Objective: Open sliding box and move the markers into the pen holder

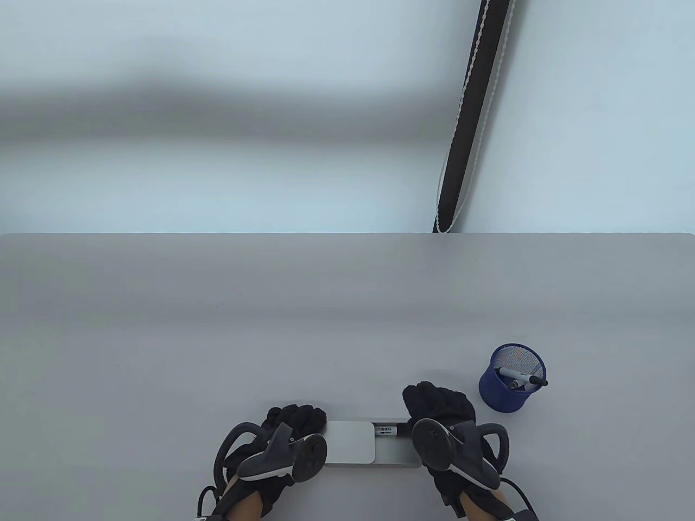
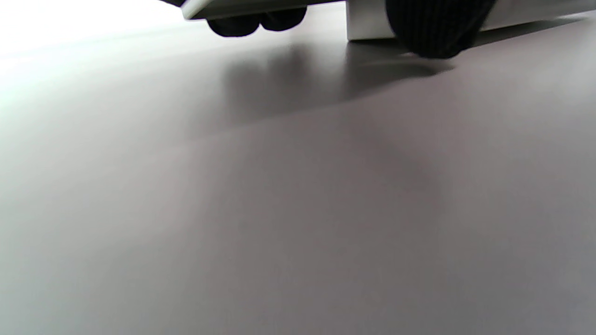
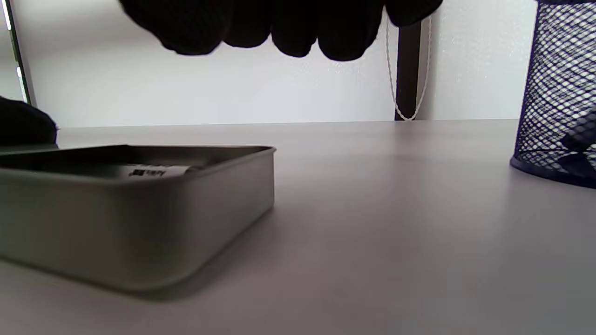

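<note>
A flat grey tin sliding box [image 1: 393, 458] lies near the table's front edge. Its lid [image 1: 350, 440] is slid to the left, and the open right part shows a marker [image 1: 388, 430] with a white label lying inside. My left hand [image 1: 297, 420] grips the lid's left end; in the left wrist view its fingertips [image 2: 256, 22] curl past the lid [image 2: 233, 7] and the thumb [image 2: 435, 32] sits against the box [image 2: 368, 25]. My right hand [image 1: 437, 404] hovers over the box's right end, its fingers [image 3: 298, 28] loosely curled above the box [image 3: 139, 218] and holding nothing. To the right stands the blue mesh pen holder [image 1: 513, 380].
The pen holder [image 3: 558, 93] holds two markers [image 1: 524, 378], caps sticking out to the right. A black pole with a white bead cord [image 1: 469, 125] stands behind the table's far edge. Bare grey tabletop [image 1: 271, 325] stretches beyond and to both sides of the box.
</note>
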{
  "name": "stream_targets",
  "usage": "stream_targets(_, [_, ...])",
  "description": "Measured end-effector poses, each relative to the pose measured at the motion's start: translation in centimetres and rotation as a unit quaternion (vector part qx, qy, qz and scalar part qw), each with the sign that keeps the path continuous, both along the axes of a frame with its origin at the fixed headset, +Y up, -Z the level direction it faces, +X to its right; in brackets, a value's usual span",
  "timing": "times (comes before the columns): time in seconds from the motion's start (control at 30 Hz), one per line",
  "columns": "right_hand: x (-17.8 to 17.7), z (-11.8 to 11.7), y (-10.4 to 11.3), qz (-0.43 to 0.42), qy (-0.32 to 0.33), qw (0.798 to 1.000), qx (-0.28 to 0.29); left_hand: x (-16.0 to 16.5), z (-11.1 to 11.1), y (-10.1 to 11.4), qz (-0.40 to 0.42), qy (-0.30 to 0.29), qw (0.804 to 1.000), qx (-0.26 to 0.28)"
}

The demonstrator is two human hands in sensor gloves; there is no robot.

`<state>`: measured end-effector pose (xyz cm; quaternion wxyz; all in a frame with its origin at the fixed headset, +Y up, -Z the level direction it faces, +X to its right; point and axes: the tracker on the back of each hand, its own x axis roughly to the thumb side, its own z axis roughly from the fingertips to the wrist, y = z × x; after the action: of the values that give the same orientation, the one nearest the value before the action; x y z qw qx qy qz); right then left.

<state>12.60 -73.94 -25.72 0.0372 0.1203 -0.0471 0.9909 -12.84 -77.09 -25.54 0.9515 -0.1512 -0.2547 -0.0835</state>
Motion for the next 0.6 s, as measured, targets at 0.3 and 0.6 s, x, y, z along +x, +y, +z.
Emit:
stream_targets(0.3, [-1.8,-0.2,-1.9,0.076,0.02,0.996,-0.05,0.0,0.0,0.0,0.0,0.001,1.0,0.001])
stream_targets(0.6, [-2.1,-0.5,-2.7,0.103,0.011,0.993,-0.054,0.0,0.1,0.0,0.0,0.001,1.0,0.003])
